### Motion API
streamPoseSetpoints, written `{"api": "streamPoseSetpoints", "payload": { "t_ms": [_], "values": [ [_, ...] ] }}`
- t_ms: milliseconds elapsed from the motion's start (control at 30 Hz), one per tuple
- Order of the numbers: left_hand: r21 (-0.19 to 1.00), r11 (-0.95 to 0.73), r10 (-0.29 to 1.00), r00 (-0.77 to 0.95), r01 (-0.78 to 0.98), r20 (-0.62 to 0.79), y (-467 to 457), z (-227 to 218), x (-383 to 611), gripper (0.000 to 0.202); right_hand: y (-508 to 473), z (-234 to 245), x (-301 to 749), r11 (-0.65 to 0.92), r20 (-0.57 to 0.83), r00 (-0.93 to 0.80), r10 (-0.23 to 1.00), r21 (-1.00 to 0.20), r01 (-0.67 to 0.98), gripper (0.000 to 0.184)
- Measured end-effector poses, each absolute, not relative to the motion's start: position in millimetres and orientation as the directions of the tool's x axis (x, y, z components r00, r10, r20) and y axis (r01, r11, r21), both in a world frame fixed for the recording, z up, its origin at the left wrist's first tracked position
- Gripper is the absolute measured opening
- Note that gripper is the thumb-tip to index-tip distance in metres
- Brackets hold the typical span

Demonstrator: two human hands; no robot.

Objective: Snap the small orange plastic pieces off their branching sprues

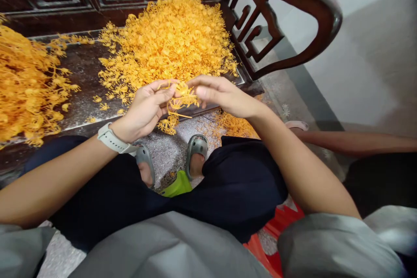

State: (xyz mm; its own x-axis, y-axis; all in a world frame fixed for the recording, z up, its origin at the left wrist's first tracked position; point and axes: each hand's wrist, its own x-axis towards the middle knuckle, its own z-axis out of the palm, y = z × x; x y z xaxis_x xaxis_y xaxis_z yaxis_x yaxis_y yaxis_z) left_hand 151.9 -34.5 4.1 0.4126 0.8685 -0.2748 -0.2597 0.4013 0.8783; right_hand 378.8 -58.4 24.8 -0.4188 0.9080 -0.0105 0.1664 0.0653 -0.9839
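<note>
My left hand (pixel 148 108) and my right hand (pixel 216 93) meet over the front edge of a dark wooden bench (pixel 81 69). Together they pinch a small tangled cluster of orange plastic pieces (pixel 179 102), fingers closed on it from both sides. A thin strand hangs from the cluster. A pale watch (pixel 110 139) is on my left wrist. Just beyond my hands lies a big heap of the same orange pieces (pixel 169 39) on the bench seat. A second heap (pixel 26 91) fills the bench's left part.
Fallen orange pieces (pixel 233 126) lie on the speckled floor by my feet in grey sandals (pixel 195 147). The bench's carved armrest (pixel 286 13) rises at the right. Another person's leg (pixel 358 143) stretches in from the right. Something red (pixel 280 226) and something green (pixel 177 184) sit below my knees.
</note>
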Motion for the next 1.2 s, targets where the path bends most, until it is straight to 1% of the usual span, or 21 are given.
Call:
{"api": "streamPoseSetpoints", "payload": {
  "t_ms": [67, 133, 267, 400, 567, 667, 733, 833, 933, 1033, 1100, 1200],
  "values": [
    [0.852, 0.432, 0.859, 0.421, -0.294, -0.291, -32, 1, 151, 0.012, -59, 22, 377, 0.129, 0.039, -0.440, 0.897, -0.976, 0.176, 0.050],
    [0.820, 0.470, 0.850, 0.417, -0.327, -0.321, -31, -1, 150, 0.012, -57, 18, 376, 0.131, 0.056, -0.412, 0.909, -0.979, 0.157, 0.047],
    [0.808, 0.495, 0.837, 0.425, -0.319, -0.345, -31, -1, 149, 0.016, -52, 15, 377, 0.035, 0.020, -0.273, 0.962, -0.998, 0.052, 0.044],
    [0.846, 0.466, 0.818, 0.489, -0.258, -0.302, -36, 5, 153, 0.021, -51, 19, 370, -0.059, -0.049, -0.198, 0.979, -0.997, -0.043, 0.048],
    [0.848, 0.474, 0.795, 0.530, -0.239, -0.295, -38, 7, 154, 0.022, -51, 21, 362, -0.128, -0.104, -0.214, 0.971, -0.987, -0.102, 0.047],
    [0.869, 0.464, 0.778, 0.547, -0.169, -0.309, -36, 5, 151, 0.026, -53, 22, 362, -0.145, -0.114, -0.266, 0.957, -0.984, -0.100, 0.051],
    [0.888, 0.447, 0.756, 0.576, -0.109, -0.310, -34, 3, 149, 0.032, -53, 22, 365, -0.135, -0.103, -0.314, 0.944, -0.988, -0.081, 0.053],
    [0.896, 0.439, 0.721, 0.621, -0.066, -0.307, -33, 3, 147, 0.042, -52, 21, 373, -0.118, -0.098, -0.374, 0.922, -0.993, -0.032, 0.051],
    [0.896, 0.445, 0.673, 0.663, -0.008, -0.328, -35, 9, 147, 0.038, -47, 15, 385, -0.070, -0.068, -0.399, 0.914, -0.997, 0.008, 0.047],
    [0.887, 0.460, 0.626, 0.693, 0.044, -0.359, -38, 17, 148, 0.033, -40, 5, 394, 0.014, 0.010, -0.397, 0.918, -1.000, 0.008, 0.046],
    [0.876, 0.482, 0.629, 0.688, 0.020, -0.362, -38, 19, 150, 0.034, -36, -3, 394, 0.049, 0.045, -0.341, 0.939, -0.999, 0.003, 0.043],
    [0.840, 0.540, 0.666, 0.636, -0.052, -0.390, -34, 21, 153, 0.036, -30, -10, 386, 0.083, 0.083, -0.130, 0.988, -0.997, -0.007, 0.039]
  ]
}}
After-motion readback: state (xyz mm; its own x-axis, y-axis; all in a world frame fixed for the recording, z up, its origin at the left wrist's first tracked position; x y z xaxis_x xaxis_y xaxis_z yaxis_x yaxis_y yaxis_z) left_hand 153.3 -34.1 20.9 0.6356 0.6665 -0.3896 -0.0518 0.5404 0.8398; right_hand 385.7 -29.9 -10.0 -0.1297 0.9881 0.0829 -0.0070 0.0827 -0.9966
